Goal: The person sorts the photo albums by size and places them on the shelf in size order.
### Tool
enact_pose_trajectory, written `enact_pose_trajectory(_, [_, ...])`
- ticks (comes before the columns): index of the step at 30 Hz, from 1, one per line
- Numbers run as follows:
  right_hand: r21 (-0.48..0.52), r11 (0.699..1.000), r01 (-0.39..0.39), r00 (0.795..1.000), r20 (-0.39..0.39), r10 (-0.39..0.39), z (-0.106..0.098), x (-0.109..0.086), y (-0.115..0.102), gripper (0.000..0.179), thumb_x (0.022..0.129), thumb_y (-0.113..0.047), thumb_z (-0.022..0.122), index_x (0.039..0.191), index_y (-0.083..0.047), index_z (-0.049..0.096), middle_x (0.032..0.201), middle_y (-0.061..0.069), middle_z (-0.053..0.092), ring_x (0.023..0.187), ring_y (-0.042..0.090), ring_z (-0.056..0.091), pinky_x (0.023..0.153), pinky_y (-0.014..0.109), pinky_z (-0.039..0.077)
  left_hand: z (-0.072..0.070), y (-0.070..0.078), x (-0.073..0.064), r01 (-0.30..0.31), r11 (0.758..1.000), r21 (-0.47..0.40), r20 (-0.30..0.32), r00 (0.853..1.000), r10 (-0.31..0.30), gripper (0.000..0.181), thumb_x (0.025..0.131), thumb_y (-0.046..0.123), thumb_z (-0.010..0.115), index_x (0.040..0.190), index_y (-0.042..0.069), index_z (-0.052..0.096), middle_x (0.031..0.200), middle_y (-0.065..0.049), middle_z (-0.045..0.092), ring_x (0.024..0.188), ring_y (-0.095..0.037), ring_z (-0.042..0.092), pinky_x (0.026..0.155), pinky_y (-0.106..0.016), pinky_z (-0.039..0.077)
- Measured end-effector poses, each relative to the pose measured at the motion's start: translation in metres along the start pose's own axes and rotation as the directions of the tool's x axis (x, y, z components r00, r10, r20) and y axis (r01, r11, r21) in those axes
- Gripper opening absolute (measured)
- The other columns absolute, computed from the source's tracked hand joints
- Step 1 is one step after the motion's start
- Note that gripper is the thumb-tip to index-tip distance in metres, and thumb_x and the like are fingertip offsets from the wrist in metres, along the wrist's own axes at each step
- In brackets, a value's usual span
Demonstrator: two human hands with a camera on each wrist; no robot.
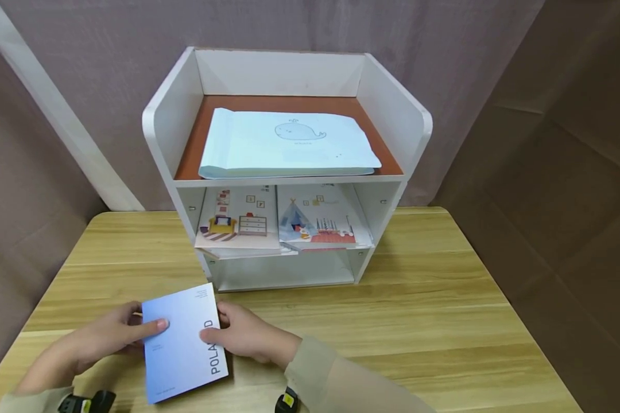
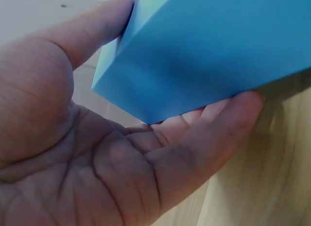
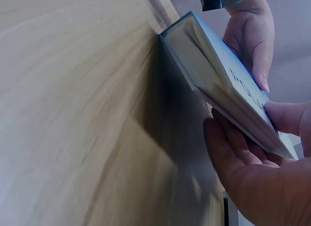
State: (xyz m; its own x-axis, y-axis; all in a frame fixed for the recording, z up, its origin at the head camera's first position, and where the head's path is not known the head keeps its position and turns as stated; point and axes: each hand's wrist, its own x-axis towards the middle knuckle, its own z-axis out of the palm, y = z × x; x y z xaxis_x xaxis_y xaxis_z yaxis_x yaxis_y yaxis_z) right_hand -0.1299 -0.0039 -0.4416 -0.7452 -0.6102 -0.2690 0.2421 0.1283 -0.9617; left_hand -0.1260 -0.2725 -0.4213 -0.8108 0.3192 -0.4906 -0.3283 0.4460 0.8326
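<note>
Both hands hold a blue-and-white book [image 1: 183,344] with "POLAND" printed along its right side, tilted just above the table's front left. My left hand [image 1: 108,332] grips its left edge, thumb on the cover and fingers underneath. On the opposite edge my right hand [image 1: 248,332] pinches it, the thumb covering part of the lettering. In the left wrist view the book's blue spine [image 2: 194,56] lies between thumb and fingers. The right wrist view shows its page edges [image 3: 204,65], slightly parted near one corner, with fingers below.
A white shelf unit [image 1: 395,109] stands behind the hands on the wooden table [image 1: 418,332]. A whale-printed package [image 1: 294,143] lies on its brown top. Illustrated booklets [image 1: 237,221] fill the middle level, their front edges sticking out. Curtains [image 1: 289,26] hang behind.
</note>
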Motion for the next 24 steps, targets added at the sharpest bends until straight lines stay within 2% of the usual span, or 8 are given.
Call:
enact_pose_trajectory(3, [-0.009,1.000,-0.004,1.000,0.018,0.004,-0.009,-0.008,-0.002,0.029,0.096,-0.008,0.060,0.124,-0.014,0.055,0.101,-0.001,0.069,0.085,0.016,0.068,0.074,0.029,0.056,0.007,0.003,0.000,-0.055,0.998,-0.030,0.042,0.998,0.056,0.069,0.097,0.028,0.060,0.134,-0.018,0.024,0.111,-0.019,0.058,0.098,-0.029,0.063,0.081,-0.044,0.056])
enact_pose_trajectory(5, [-0.010,1.000,-0.003,0.999,0.032,0.003,-0.016,-0.012,-0.001,0.031,0.096,-0.009,0.060,0.126,-0.014,0.054,0.103,0.000,0.069,0.086,0.017,0.069,0.075,0.030,0.057,0.012,0.006,0.001,-0.066,0.997,-0.024,0.045,0.997,0.068,0.067,0.097,0.029,0.060,0.132,-0.017,0.025,0.111,-0.018,0.057,0.099,-0.028,0.062,0.082,-0.044,0.056])
enact_pose_trajectory(13, [-0.004,1.000,0.025,0.999,0.029,-0.025,-0.044,-0.030,0.004,0.038,0.097,-0.011,0.059,0.133,-0.013,0.050,0.109,0.003,0.069,0.089,0.021,0.069,0.076,0.033,0.057,0.044,0.018,0.010,-0.063,0.998,0.009,-0.082,0.995,0.064,0.074,0.092,0.034,0.067,0.133,-0.014,0.028,0.109,-0.020,0.053,0.094,-0.025,0.061,0.082,-0.040,0.056])
enact_pose_trajectory(19, [0.023,0.999,0.030,0.999,0.027,-0.031,-0.066,-0.048,0.007,0.040,0.098,-0.012,0.058,0.136,-0.010,0.047,0.115,0.006,0.067,0.093,0.024,0.068,0.079,0.036,0.057,0.068,0.029,0.021,-0.095,0.995,-0.039,-0.093,0.992,0.091,0.086,0.090,0.035,0.070,0.140,-0.013,0.020,0.112,-0.022,0.053,0.093,-0.025,0.064,0.080,-0.039,0.057])
enact_pose_trajectory(24, [0.032,0.999,0.031,1.000,0.003,-0.031,-0.084,-0.066,0.008,0.044,0.098,-0.013,0.057,0.140,-0.008,0.043,0.119,0.009,0.065,0.095,0.027,0.068,0.080,0.038,0.057,0.087,0.039,0.029,-0.134,0.989,-0.067,-0.097,0.987,0.127,0.086,0.087,0.035,0.073,0.143,-0.007,0.022,0.109,-0.019,0.055,0.094,-0.025,0.063,0.079,-0.038,0.057])
